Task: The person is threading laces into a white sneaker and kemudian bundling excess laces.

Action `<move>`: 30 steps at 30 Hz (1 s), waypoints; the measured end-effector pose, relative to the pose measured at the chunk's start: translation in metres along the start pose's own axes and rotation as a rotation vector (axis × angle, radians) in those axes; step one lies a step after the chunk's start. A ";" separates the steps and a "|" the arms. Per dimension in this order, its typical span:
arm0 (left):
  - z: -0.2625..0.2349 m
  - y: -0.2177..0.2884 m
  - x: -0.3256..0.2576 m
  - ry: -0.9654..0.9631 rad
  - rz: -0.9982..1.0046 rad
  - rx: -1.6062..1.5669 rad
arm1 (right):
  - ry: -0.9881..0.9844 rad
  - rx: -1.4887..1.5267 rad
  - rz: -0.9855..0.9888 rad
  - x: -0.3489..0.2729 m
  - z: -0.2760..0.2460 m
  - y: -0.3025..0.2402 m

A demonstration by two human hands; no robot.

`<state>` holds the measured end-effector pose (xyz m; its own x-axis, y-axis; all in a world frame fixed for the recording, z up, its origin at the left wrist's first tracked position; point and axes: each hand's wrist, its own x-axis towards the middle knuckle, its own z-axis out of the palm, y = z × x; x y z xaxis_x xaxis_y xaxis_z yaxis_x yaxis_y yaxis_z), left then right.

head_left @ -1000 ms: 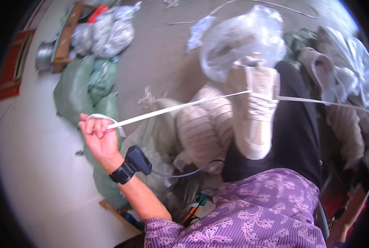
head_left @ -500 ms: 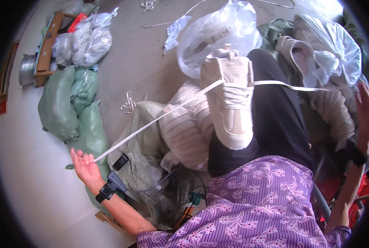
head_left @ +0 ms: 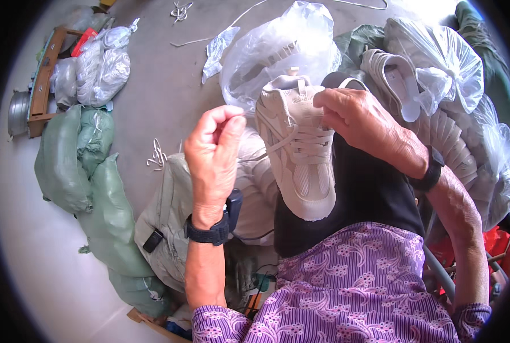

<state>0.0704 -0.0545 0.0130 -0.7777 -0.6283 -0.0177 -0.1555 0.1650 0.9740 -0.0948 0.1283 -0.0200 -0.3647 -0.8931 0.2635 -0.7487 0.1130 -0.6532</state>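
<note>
A cream lace-up sneaker rests on my dark-trousered leg, its toe toward me and its tongue away. White shoelace crosses its front, and a loose length droops from the left eyelets. My right hand is closed in a pinch at the upper right eyelets, with a curve of lace showing behind its fingers. Left of the shoe and apart from it, my left hand is raised, thumb and forefinger pinched together. Whatever lies between those fingertips is too small to make out.
A clear plastic bag lies beyond the shoe. At right are another sneaker, stacked pale shoe parts and a tied clear bag. Green sacks line the left wall. A pale sack sits by my left arm.
Both hands have come in from wide apart, where the lace was stretched out sideways. My right hand is now at the eyelets, my left near the shoe's side. The lace has gone slack.
</note>
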 end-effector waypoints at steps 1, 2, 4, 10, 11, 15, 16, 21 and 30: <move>0.007 -0.001 0.001 0.007 -0.007 -0.038 | -0.024 -0.002 0.013 0.001 0.001 -0.001; 0.010 -0.004 0.002 0.009 -0.011 -0.049 | -0.033 -0.009 0.015 0.001 0.001 -0.001; 0.013 -0.009 0.003 -0.073 -0.039 -0.076 | -0.083 -0.111 -0.025 0.001 0.001 -0.002; 0.013 -0.018 0.002 -0.064 -0.043 -0.078 | -0.118 -0.493 -0.102 0.009 0.007 -0.020; 0.013 -0.020 0.001 -0.049 -0.047 -0.079 | -0.125 -0.501 -0.107 0.009 0.007 -0.020; 0.012 -0.026 -0.001 -0.048 -0.048 -0.129 | -0.189 -0.486 -0.076 0.012 0.005 -0.024; 0.014 -0.030 -0.002 -0.050 -0.046 -0.128 | -0.236 -0.473 -0.018 0.014 0.004 -0.027; 0.020 -0.036 -0.001 -0.039 -0.070 -0.101 | -0.144 -0.170 0.224 0.017 0.014 -0.028; 0.033 -0.036 0.003 -0.094 0.053 -0.028 | -0.047 -0.257 0.038 0.005 0.015 -0.019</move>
<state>0.0540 -0.0371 -0.0295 -0.8385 -0.5447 0.0145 -0.0965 0.1746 0.9799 -0.0743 0.1151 -0.0168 -0.3735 -0.9048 0.2046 -0.8532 0.2485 -0.4585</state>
